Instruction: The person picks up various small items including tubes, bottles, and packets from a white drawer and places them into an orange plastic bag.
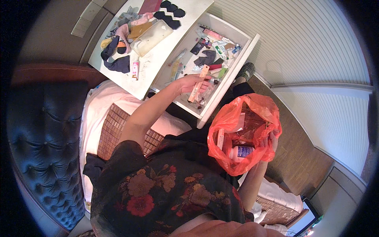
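Note:
My left hand (188, 83) is closed around a long, slim peach-coloured box (199, 83) above the pulled-out white drawer (231, 91). Beneath it lie small packets, tubes, dark cloth pieces and other loose items. At the right, my right hand (271, 143) grips the side of a red plastic bag (225, 114), its fingers partly hidden by the film. The bag's mouth gapes upward. Inside are a white bottle with a blue label (242, 152), a pale box (239, 122) and a slim light-coloured box (220, 138).
On the white tabletop (132, 85) are a clear plastic tray (152, 39), folded dark cloths (167, 19), crumpled clothing (118, 55) and a pink-and-white tube (135, 70). A bed with a brown woven mat (112, 130) stands left, beside a black tufted headboard (45, 150). White ribbed panels (308, 43) rise beyond.

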Demonstrator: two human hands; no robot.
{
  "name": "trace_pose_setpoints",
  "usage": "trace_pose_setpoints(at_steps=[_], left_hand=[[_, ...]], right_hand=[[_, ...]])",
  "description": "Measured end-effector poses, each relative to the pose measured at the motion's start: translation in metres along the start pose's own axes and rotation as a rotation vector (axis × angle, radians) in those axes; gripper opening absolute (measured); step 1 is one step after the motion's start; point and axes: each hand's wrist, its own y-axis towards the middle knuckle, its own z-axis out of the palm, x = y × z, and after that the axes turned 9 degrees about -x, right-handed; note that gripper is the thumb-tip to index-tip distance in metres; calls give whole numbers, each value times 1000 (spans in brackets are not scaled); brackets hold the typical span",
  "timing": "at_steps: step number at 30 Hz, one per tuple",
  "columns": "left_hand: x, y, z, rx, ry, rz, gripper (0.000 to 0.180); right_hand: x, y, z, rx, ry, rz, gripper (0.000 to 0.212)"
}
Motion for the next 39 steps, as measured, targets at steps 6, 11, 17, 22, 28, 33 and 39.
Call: trace_pose_setpoints(at_steps=[6,11,17,22,28,33,39], left_hand=[[2,-6,4,-139,196,27,37],[4,5,7,7,1543,197,22],[-12,40,47,-903,1433,982,30],[-8,67,17,-1019,1516,953,35],[-26,45,-5,-540,499,418,18],[-32,-2,10,-393,8,254,23],[-14,-15,-14,-220,-368,219,29]], right_hand=[[0,-2,9,-4,-27,-6,33],[1,0,1,39,47,46,34],[1,-3,10,-44,-34,6,34],[1,-5,13,-43,7,-10,36],[3,3,-11,79,0,27,31],[2,-1,1,171,102,78,23],[1,2,-1,282,147,116,21]])
